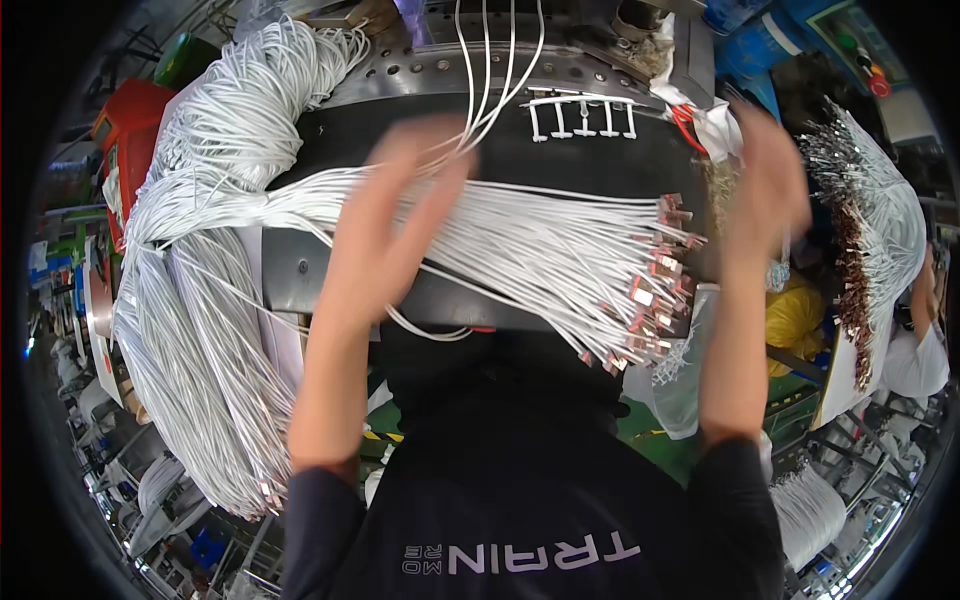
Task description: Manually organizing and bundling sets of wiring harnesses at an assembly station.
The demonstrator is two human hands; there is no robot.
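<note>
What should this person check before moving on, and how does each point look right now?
1. Left hand gripping the white cables: cannot tell, blurred.
2. Right hand holding the white cloth: cannot tell, blurred.
3. Cable ends level with each other: not ok, staggered.
4. All cables gathered together: not ok, one loose cable curves away toward the person.
5. White comb-shaped piece apart from both hands: ok.
</note>
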